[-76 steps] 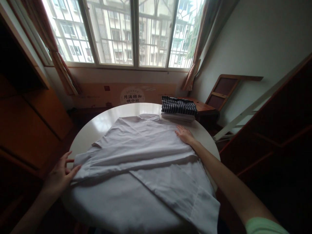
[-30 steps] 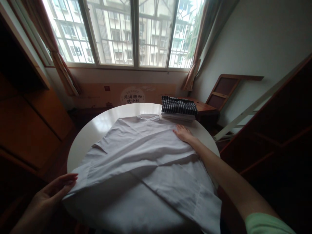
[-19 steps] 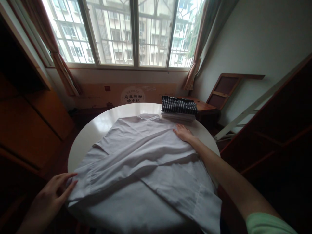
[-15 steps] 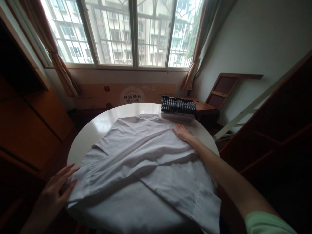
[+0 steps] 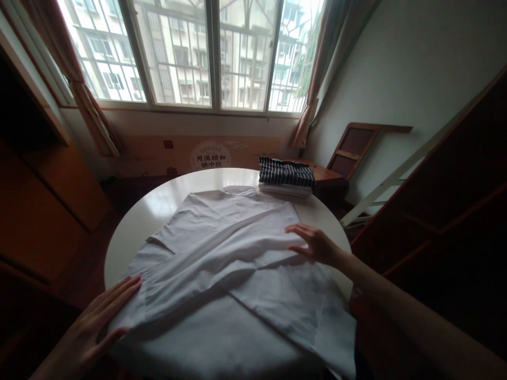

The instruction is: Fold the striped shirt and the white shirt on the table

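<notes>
A white long-sleeved shirt [image 5: 206,248] lies spread over a round white table [image 5: 122,237], its collar towards the window. One sleeve is laid diagonally across the body; the other points to the near right. My left hand [image 5: 106,311] rests on the cuff of the crossing sleeve at the left edge, fingers stretched out. Over the right side of the shirt is my right hand [image 5: 312,243], its fingers apart and nothing held; whether it touches the cloth is hard to tell.
Folded clothes, with a black striped garment [image 5: 285,171] on top of white ones, sit at the table's far right. Behind stand a wooden bench [image 5: 328,177] and a window [image 5: 178,58]. A wooden cabinet [image 5: 59,195] is on the left, a white ladder-like frame [image 5: 380,192] on the right.
My right hand has come nearer and lifted off the shirt's shoulder area. My left hand has moved slightly right, further onto the cuff. The shirt lies much as before.
</notes>
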A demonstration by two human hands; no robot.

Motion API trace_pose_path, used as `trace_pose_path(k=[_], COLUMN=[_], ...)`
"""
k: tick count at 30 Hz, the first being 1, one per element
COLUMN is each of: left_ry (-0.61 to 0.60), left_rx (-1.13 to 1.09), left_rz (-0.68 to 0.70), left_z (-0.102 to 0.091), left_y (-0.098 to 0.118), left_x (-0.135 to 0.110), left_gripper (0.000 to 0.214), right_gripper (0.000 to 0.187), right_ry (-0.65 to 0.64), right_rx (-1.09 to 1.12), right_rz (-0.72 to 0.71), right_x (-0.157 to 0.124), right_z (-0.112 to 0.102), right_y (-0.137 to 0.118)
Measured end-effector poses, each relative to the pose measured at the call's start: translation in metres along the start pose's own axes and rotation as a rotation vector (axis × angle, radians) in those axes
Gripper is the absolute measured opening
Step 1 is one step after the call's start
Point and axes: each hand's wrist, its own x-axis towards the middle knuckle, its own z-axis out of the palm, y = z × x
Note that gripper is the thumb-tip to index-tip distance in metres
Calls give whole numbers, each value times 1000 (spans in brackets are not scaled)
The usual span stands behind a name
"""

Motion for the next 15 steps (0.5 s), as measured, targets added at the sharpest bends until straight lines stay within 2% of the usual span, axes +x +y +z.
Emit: trace_pose_path(k=[3, 5, 10, 15], left_ry=[-26, -36, -75, -73], left_rx=[6, 30, 53, 0], left_rz=[16, 15, 25, -24], left_z=[1, 0, -6, -11], left_y=[0, 0, 5, 7], left_x=[-2, -3, -2, -2], left_gripper=[79, 84, 79, 66], right_gripper=[21, 17, 17, 17], right_ry=[-49, -38, 12, 49], right_rx=[-53, -91, -155, -99], right_rz=[-103, -111, -86, -26], right_x=[-21, -28, -30, -35], right_z=[-2, 1, 5, 0], right_y=[-33, -42, -36, -32])
